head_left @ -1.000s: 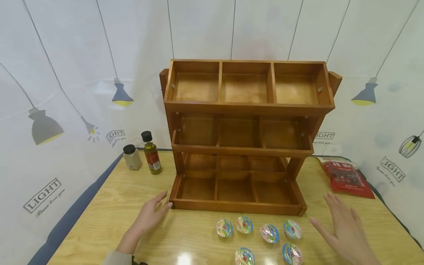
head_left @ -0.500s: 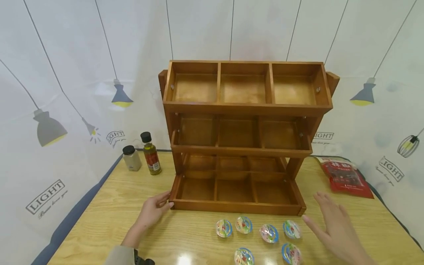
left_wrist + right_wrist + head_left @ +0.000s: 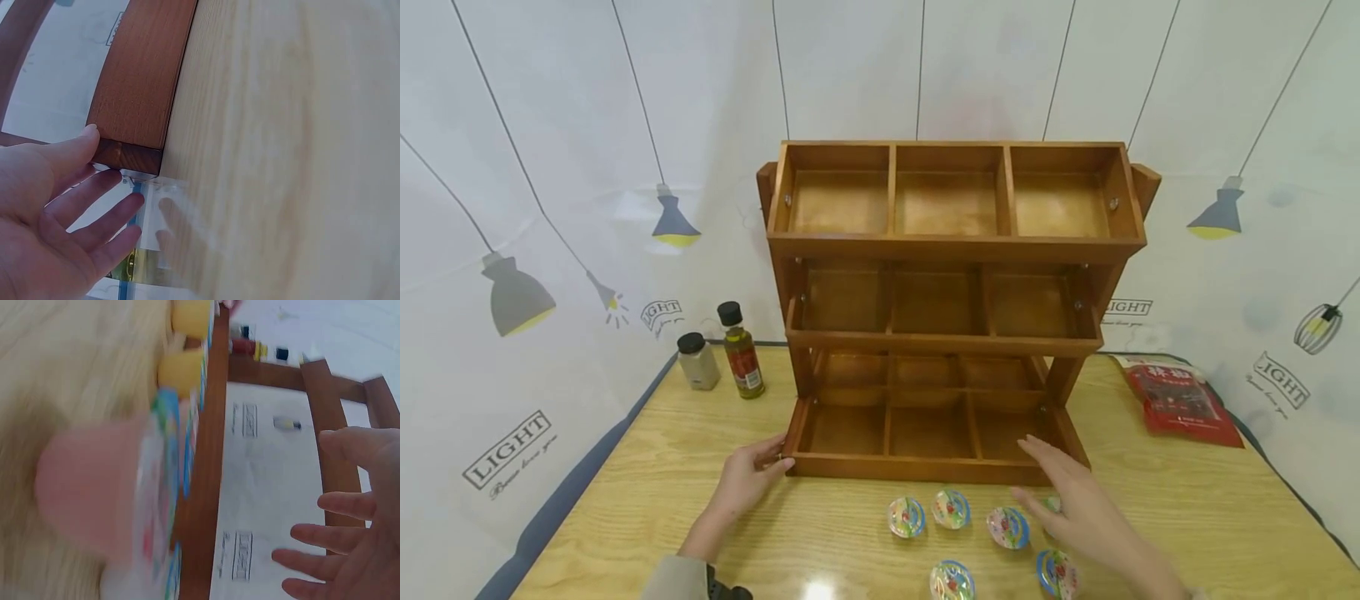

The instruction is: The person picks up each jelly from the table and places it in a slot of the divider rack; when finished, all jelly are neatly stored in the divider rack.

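Right hand (image 3: 1078,512) moved left since earlier, now over jelly cups (image 3: 951,508). Left hand (image 3: 741,483) fingers relaxed, touching wooden rack (image 3: 958,246) bottom-left corner. Right fingers spread, holding nothing. Cups all on desk (image 3: 647,492); rack compartments hold nothing. Nothing placed yet.

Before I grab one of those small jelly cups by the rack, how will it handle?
The jelly cups look small, so probably light. Their glossy foil lids and smooth plastic may be slippery. Lying tilted on rounded sides, they seem apt to roll if the right hand nudges them.
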`<state>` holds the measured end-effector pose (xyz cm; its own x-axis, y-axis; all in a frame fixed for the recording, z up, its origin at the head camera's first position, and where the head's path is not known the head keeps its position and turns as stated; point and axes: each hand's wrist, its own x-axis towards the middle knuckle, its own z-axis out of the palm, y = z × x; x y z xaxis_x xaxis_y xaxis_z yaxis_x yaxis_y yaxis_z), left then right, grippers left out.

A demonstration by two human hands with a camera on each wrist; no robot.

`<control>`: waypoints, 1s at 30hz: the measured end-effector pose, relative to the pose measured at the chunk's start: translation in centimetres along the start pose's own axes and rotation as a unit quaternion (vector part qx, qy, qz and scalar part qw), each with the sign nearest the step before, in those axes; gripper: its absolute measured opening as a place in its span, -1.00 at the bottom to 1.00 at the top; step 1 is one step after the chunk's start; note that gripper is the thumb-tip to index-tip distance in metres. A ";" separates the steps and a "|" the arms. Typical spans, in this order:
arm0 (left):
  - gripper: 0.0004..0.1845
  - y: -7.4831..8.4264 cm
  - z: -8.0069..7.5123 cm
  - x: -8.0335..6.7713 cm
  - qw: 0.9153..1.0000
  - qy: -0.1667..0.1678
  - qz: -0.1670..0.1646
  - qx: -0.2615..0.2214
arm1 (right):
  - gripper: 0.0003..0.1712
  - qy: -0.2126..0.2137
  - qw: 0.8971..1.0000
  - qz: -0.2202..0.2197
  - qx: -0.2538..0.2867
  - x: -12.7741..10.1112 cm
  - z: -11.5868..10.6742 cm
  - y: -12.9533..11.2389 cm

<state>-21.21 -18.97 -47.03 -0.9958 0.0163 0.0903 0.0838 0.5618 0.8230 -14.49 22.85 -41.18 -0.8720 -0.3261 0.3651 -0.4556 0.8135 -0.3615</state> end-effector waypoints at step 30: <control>-0.52 -0.1 -0.4 0.3 1.000 -0.010 -0.002 0.017 | -0.31 -0.212 0.966 -0.101 0.105 4.5 8.7 -5.4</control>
<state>-21.47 -19.32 -46.88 -0.9967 0.0312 0.0753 0.0792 0.5896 0.8038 -17.46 12.77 -45.08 -0.7368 -0.6715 0.0788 -0.6110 0.6114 -0.5029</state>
